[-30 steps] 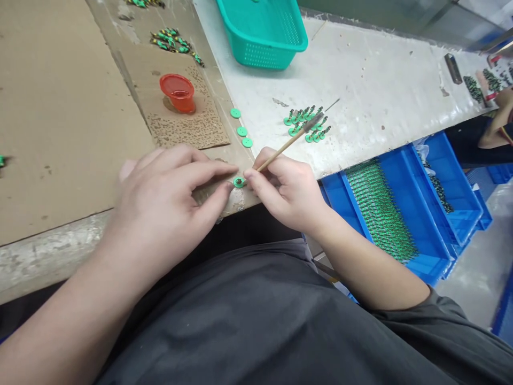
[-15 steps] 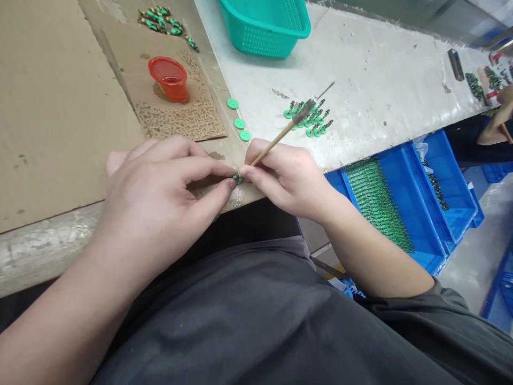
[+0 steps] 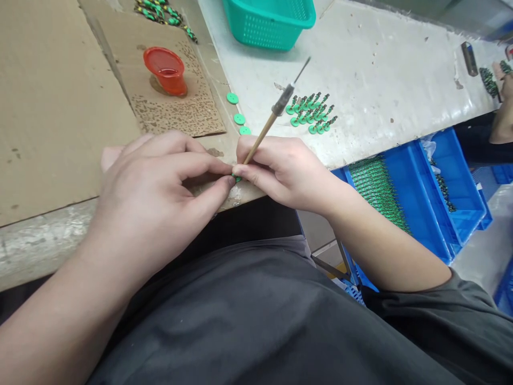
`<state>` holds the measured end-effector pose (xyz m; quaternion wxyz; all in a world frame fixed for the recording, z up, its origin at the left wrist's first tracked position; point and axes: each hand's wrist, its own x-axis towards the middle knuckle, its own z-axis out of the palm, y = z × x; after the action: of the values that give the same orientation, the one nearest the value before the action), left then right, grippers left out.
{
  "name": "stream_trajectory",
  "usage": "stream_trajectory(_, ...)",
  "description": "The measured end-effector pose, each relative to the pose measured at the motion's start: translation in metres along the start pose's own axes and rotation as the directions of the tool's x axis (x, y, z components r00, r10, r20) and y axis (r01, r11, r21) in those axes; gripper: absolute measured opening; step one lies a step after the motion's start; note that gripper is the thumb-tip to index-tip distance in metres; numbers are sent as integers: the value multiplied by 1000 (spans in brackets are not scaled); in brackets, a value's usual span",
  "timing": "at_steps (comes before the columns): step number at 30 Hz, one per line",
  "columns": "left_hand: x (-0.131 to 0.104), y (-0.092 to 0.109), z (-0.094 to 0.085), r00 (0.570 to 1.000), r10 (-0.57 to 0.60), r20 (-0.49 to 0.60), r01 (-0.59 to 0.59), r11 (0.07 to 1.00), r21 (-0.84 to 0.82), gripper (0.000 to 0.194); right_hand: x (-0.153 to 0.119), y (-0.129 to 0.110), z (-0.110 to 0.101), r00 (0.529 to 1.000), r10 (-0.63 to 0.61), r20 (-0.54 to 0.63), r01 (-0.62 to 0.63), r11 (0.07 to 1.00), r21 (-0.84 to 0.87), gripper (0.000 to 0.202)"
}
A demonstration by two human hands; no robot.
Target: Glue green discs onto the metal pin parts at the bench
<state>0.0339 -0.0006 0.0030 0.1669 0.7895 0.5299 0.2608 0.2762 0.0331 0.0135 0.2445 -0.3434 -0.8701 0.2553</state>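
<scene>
- In the head view, we take the red cup (image 3: 174, 84) as our landmark; it stands on a speckled cardboard sheet (image 3: 192, 122) and has some liquid in it.
- Nearer to us than the red cup and to its right, at the table's edge, we see the small green piece (image 3: 238, 178), mostly covered by fingertips; it is probably a disc with a figure on it, but too little shows to be sure.
- Our left hand (image 3: 148, 182), below the red cup, brings thumb and forefinger together on that piece, the gap between them narrow.
- Our right hand (image 3: 286, 171), right of the red cup and nearer to us, pinches the wooden-handled tool (image 3: 262, 133) between thumb and forefinger, its thin metal tip pointing up and away; these fingertips also meet the piece.
- Just right of the red cup's sheet we have three green discs (image 3: 239, 118) in a line.
- Farther right of the red cup, small figures on green bases (image 3: 303, 118) stand grouped.
- Beyond the red cup lie loose figures (image 3: 175, 21); beyond it to the right sits a turquoise basket (image 3: 264, 33).
- Well right of the red cup, below the tabletop, are blue crates (image 3: 412, 182); past them we glimpse a co-worker's arm (image 3: 503, 124).
</scene>
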Motion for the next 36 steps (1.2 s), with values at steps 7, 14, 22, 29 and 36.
stream_trajectory(7, 3, 0, 0, 1000, -8, 2, 8, 1000, 1, 35, -1, 3, 7, 998, -42, -41, 42, 999, -12, 29)
stream_trajectory(14, 0, 1, -1, 1000, -27, 3, 27, 1000, -11, 29, -6, 8, 12, 995, 40, -89, -34, 997, 65, 33)
stream_trajectory(22, 2, 0, -1, 999, -35, 20, 36, 999, -13, 30, -7, 9, 12, 993, -4, -115, 23, 986, 163, 29)
stream_trajectory(29, 2, 0, 0, 1000, -19, 16, 19, 1000, -15, 29, -1, 5, 6, 998, 55, -29, -53, 994, 92, 35)
stream_trajectory(36, 1, 1, -1, 1000, 2, 0, -2, 1000, -1, 33, -2, 12, 8, 998, 35, -60, -24, 984, 175, 35)
